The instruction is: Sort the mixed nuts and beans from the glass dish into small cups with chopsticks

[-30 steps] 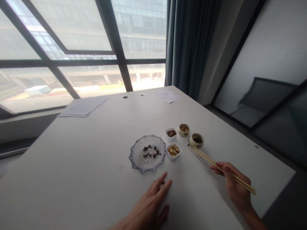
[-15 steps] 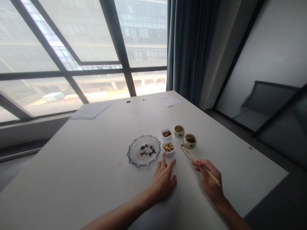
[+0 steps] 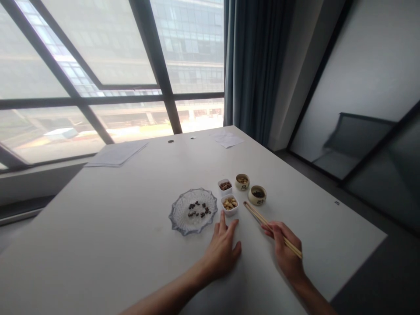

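Observation:
My left hand (image 3: 222, 249) lies flat on the white table (image 3: 114, 227) with its fingers spread, fingertips just short of a white square cup of pale nuts (image 3: 229, 204). My right hand (image 3: 285, 249) is closed on a pair of wooden chopsticks (image 3: 262, 218) whose tips point toward a round ceramic cup of dark beans (image 3: 257, 194). A clear glass plate (image 3: 183, 221) with several dark beans on it sits left of the nut cup. Behind stand a white square cup of reddish beans (image 3: 225, 186) and a second round ceramic cup (image 3: 242, 181).
Sheets of paper (image 3: 114, 154) lie at the table's far left and a smaller paper (image 3: 227, 139) at the far right corner. A big window and a blue curtain (image 3: 252, 65) stand behind. The table's right edge drops to a dark floor (image 3: 377, 271).
My left hand slid forward from the near edge to rest just before the nut cup. My right hand with the chopsticks came in closer to the cups. The view shifted slightly.

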{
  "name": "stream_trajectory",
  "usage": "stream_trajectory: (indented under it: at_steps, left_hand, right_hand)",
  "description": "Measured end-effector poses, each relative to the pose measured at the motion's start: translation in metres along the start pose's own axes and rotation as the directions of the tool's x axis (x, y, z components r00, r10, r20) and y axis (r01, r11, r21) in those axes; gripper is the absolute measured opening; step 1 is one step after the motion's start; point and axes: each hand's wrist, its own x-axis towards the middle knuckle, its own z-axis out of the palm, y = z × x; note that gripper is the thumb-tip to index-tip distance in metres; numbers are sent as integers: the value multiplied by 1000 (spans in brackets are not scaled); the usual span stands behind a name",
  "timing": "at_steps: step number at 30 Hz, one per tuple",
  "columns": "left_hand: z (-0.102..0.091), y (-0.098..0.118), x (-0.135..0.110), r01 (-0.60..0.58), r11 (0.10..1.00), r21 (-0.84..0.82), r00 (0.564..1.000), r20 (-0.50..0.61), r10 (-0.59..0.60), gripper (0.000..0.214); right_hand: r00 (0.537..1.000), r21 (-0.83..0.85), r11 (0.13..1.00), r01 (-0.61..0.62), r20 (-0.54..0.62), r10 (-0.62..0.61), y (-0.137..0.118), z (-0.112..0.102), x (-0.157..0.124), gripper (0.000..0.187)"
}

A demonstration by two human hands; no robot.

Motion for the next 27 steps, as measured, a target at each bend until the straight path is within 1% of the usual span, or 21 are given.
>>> stream_trajectory:
  at_steps: [4, 11, 14, 20, 27]
  left_hand:
    - [1, -2, 0, -3, 1000, -10, 1000, -2, 3, 69]
    - [4, -7, 0, -25, 999, -20, 1000, -16, 25, 68]
    - [4, -8, -1, -32, 999, -26, 999, -17, 31, 68]
    - [5, -8, 1, -35, 999, -31, 999, -16, 35, 68]
    - [3, -8, 1, -35, 999, -35, 999, -10, 34, 70]
  right_hand:
    - [1000, -7, 1000, 3, -15, -3, 0, -1, 0, 43]
    - [999, -30, 999, 31, 27, -30, -5, -3, -5, 38]
    - [999, -31, 999, 32, 27, -32, -5, -3, -6, 39]
    - [1000, -15, 1000, 14, -7, -15, -6, -2, -1, 43]
    - [996, 16, 1000, -3, -88, 5, -11, -3, 1, 48]
